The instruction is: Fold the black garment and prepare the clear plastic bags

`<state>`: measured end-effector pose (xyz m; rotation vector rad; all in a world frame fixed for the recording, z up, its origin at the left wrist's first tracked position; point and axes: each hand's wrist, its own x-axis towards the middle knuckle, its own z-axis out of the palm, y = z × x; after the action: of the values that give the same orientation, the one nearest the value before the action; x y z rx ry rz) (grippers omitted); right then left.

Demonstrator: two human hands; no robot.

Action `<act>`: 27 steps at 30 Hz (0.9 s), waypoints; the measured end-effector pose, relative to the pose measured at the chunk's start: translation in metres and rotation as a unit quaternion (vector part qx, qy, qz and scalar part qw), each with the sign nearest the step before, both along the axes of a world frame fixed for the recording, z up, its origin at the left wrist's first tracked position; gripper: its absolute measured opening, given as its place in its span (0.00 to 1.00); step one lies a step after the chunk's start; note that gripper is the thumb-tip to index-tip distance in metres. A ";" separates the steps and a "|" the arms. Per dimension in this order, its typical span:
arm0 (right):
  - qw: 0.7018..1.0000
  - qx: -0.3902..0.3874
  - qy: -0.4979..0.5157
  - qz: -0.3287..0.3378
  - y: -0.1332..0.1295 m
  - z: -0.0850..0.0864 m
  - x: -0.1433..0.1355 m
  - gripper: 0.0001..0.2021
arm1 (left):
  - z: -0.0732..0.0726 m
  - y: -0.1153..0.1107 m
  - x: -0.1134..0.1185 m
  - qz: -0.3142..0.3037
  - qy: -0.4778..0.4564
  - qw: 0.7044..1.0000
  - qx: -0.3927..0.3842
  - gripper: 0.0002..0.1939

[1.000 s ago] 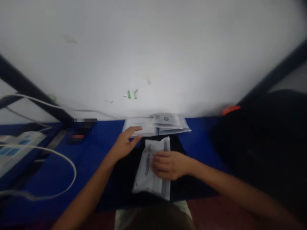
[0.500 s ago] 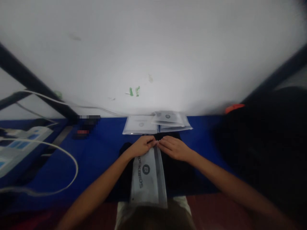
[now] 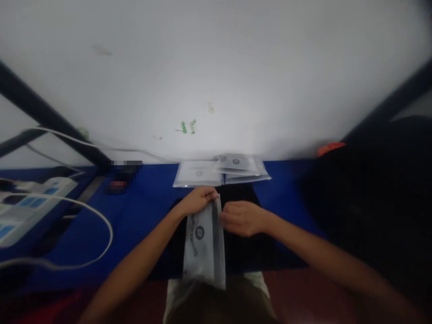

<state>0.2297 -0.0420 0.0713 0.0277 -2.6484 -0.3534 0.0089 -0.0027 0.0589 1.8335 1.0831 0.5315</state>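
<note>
A packing workstation: stacked sealed pouches on a blue table, power strip.

dim foreground | bright glare on wall | soft blur | edges warped, dark

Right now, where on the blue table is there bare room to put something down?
Bare blue table lies between the white cable and the left hand; another strip lies right of the flat packets. The middle is crowded: black cloth, the grey pouch, both hands.

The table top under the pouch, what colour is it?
Bright blue table top, clearest in the head view.
</note>
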 end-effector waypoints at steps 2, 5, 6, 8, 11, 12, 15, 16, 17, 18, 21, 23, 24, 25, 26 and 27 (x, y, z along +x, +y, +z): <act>0.998 -0.018 0.003 0.061 -0.022 0.001 -0.005 0.11 | -0.002 0.008 -0.006 0.024 -0.007 1.000 -0.003 0.18; 0.990 -0.054 0.026 0.125 -0.052 -0.001 -0.011 0.11 | -0.007 0.015 -0.013 0.049 -0.016 0.999 -0.010 0.19; 0.989 -0.066 0.029 0.129 -0.058 -0.003 -0.012 0.11 | -0.008 0.016 -0.013 0.051 -0.018 0.998 -0.013 0.20; 0.989 -0.088 0.032 0.111 -0.064 -0.006 -0.011 0.10 | -0.008 0.015 -0.013 0.048 -0.024 0.998 -0.018 0.20; 0.985 -0.161 0.055 0.035 -0.056 -0.012 -0.007 0.08 | -0.005 0.009 -0.007 0.033 -0.035 0.999 -0.021 0.21; 0.978 -0.195 0.075 0.003 -0.052 -0.013 -0.005 0.09 | -0.004 0.007 -0.006 0.026 -0.039 0.999 -0.022 0.21; 0.947 -0.276 0.136 -0.088 -0.038 -0.012 -0.001 0.10 | 0.000 0.002 -0.002 0.013 -0.050 0.998 -0.020 0.21; 0.944 -0.280 0.144 -0.103 -0.034 -0.011 0.000 0.10 | 0.001 0.002 -0.002 0.012 -0.053 0.998 -0.019 0.21; 0.946 -0.272 0.138 -0.105 -0.030 -0.009 0.000 0.11 | 0.001 0.001 -0.001 0.010 -0.056 0.998 -0.016 0.21; 0.954 -0.256 0.121 -0.095 -0.026 -0.007 0.000 0.13 | 0.001 0.000 0.000 0.008 -0.059 0.998 -0.014 0.21; 0.984 -0.173 0.025 -0.041 -0.015 -0.003 -0.006 0.15 | 0.001 -0.002 0.004 -0.004 -0.065 0.998 -0.005 0.19; 0.993 -0.112 -0.041 -0.018 -0.008 -0.004 -0.012 0.12 | 0.002 -0.004 0.008 -0.016 -0.067 0.998 -0.001 0.17; 0.994 -0.086 -0.062 -0.012 -0.005 -0.007 -0.017 0.10 | 0.003 -0.005 0.010 -0.022 -0.067 0.997 0.000 0.15; 0.995 -0.062 -0.073 -0.010 -0.002 -0.010 -0.022 0.09 | 0.004 -0.006 0.012 -0.027 -0.067 0.997 0.000 0.15; 0.996 -0.040 -0.078 -0.013 -0.001 -0.014 -0.026 0.09 | 0.005 -0.006 0.013 -0.031 -0.067 0.997 0.000 0.14; 0.996 -0.022 -0.080 -0.018 0.001 -0.018 -0.031 0.11 | 0.007 -0.007 0.014 -0.032 -0.067 0.997 0.000 0.14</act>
<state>0.1987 -0.0412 0.0532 -0.0052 -2.8169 -0.3170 0.0229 -0.0100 0.0654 1.7988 0.9313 0.6063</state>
